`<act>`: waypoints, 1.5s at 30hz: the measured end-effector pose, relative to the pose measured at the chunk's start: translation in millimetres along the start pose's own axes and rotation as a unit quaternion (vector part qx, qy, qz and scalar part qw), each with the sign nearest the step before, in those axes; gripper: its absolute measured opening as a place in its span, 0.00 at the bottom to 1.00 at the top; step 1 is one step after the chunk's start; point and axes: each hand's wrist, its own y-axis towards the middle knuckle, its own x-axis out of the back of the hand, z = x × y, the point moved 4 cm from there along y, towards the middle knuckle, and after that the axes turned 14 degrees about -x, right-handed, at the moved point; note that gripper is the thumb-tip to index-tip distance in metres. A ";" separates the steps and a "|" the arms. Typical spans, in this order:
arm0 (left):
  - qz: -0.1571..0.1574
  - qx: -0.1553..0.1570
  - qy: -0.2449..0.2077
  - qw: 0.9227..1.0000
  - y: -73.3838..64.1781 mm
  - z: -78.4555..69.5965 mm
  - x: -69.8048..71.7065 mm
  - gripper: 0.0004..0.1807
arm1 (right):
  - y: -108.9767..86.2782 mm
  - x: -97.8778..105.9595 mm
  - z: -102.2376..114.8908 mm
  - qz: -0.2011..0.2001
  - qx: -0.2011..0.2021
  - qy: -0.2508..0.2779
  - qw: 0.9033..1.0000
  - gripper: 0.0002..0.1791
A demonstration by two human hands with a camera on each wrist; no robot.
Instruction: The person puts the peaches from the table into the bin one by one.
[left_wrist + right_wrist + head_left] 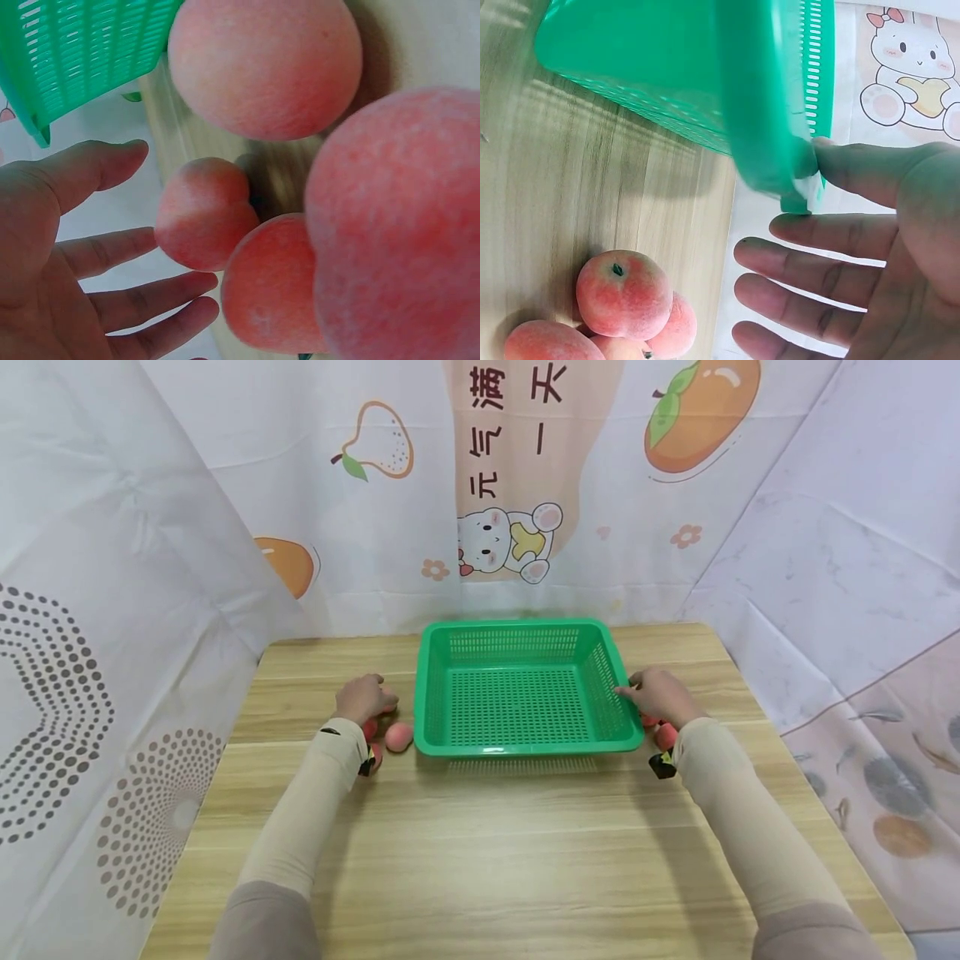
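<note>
A green plastic basket [517, 748] stands on the table with nothing in it. To its left my left hand [362, 697] reaches over several peaches. The left wrist view shows that hand [90, 255] with thumb and fingers spread, its fingertips right at a small peach [202, 214]. A larger peach [266, 67] lies close to the basket. On the other side my right hand [660, 693] is at the basket's right rim. In the right wrist view its thumb [855, 169] touches the rim [769, 112], while the other fingers extend nearly straight below it.
More peaches [622, 292] lie on the table to the basket's right, below the right hand. The wooden table [495, 852] stretches toward me. A printed white curtain [337, 527] hangs behind its far edge, with patterned sheets at both sides.
</note>
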 end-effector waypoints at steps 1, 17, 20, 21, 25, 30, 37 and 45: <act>-0.002 0.001 0.000 1.000 -0.3 0.9 -0.1 0.35 | 0.3 0.2 0.3 0.002 -0.001 0.004 1.000 0.30; -0.011 0.027 -0.027 0.999 -2.2 9.0 -8.3 0.33 | -2.0 -3.4 -1.6 -0.023 0.016 -0.009 1.000 0.25; -0.016 0.027 -0.031 0.999 -2.6 9.1 -8.3 0.33 | -3.3 -2.8 -0.8 -0.022 0.011 -0.012 1.000 0.28; -0.018 0.025 -0.032 0.999 -2.4 9.4 -8.2 0.32 | -4.0 -2.6 -0.9 -0.023 0.009 -0.013 1.000 0.29; -0.030 0.020 -0.034 0.999 -1.4 11.6 -8.1 0.30 | -7.5 -3.1 -1.2 -0.028 0.003 -0.009 1.000 0.30; -0.041 0.023 -0.048 0.998 -3.0 15.1 -8.9 0.29 | -9.8 -4.5 -0.3 -0.044 0.002 -0.010 0.999 0.30; -0.048 0.034 -0.043 0.997 -5.6 14.3 -9.3 0.26 | -8.6 -6.1 -3.0 -0.048 -0.007 0.002 0.999 0.30; -0.057 0.039 -0.046 0.997 -4.9 13.5 -8.2 0.20 | -9.6 -7.0 -4.7 -0.031 -0.018 0.039 0.999 0.30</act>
